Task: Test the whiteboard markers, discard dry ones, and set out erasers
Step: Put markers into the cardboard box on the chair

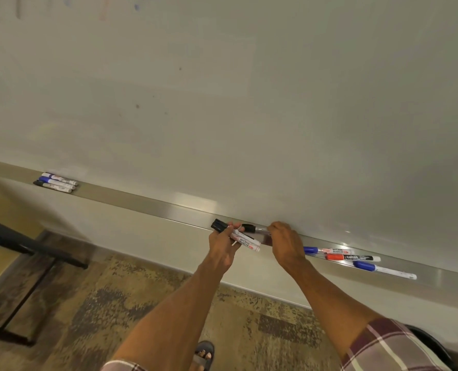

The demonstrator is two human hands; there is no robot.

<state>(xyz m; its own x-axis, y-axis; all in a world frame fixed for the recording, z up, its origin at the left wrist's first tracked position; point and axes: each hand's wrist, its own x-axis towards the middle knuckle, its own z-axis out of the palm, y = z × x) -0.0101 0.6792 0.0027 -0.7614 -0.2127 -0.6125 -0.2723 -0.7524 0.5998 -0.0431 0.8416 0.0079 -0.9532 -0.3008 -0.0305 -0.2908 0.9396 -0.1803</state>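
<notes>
My left hand (223,243) grips two black-capped markers (242,238) over the metal tray (142,198) below the whiteboard (222,103). My right hand (284,241) pinches the barrel of another black-capped marker (250,227) that lies along the tray, close to the left hand. Right of my hands, three markers (356,259) with blue and red caps lie in the tray. Far to the left, three more markers (57,182) lie together in the tray. No eraser is in view.
A dark table frame (21,245) stands at the left over patterned carpet (142,290). A dark chair edge (436,344) shows at the bottom right. My sandalled foot (203,354) is near the wall base.
</notes>
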